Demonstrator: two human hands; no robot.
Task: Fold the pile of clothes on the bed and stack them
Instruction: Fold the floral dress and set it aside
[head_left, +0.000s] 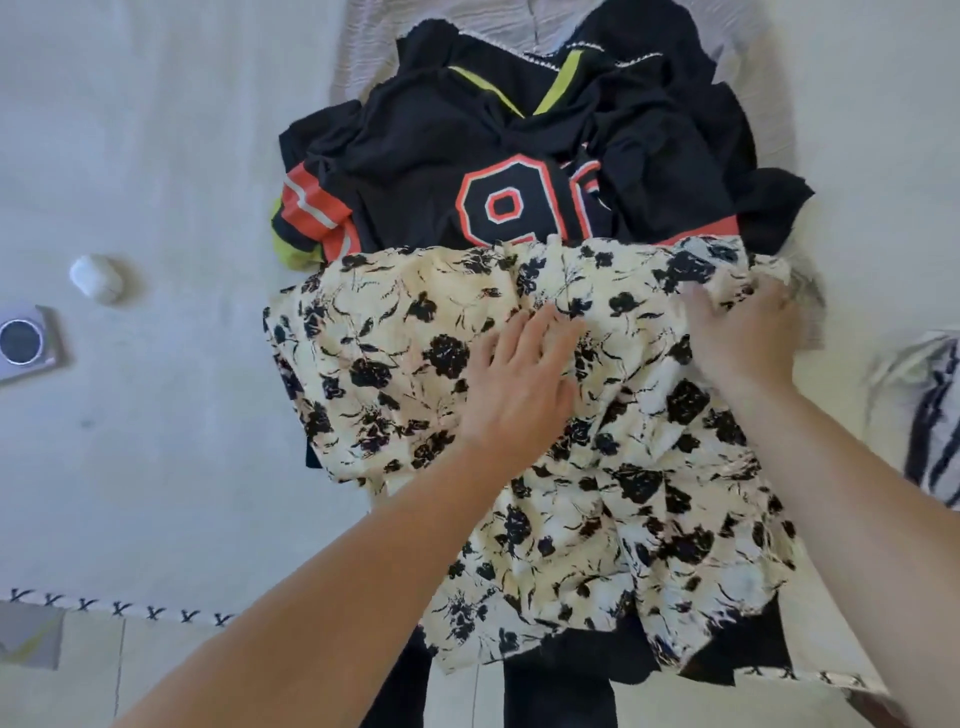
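Nearest me, the floral garment (545, 441) lay crumpled across the near edge of the bed (182, 182), its long axis running from my body away toward the pile. My left hand (519, 384) rested flat and open-fingered on its middle, while my right hand (743, 332) curled into a bunch of cloth at its far right corner, so I judged the right the nearer for drawing that edge out. Beyond both hands sat the black jersey (493, 171) marked with a 9, unfolded on the heap.
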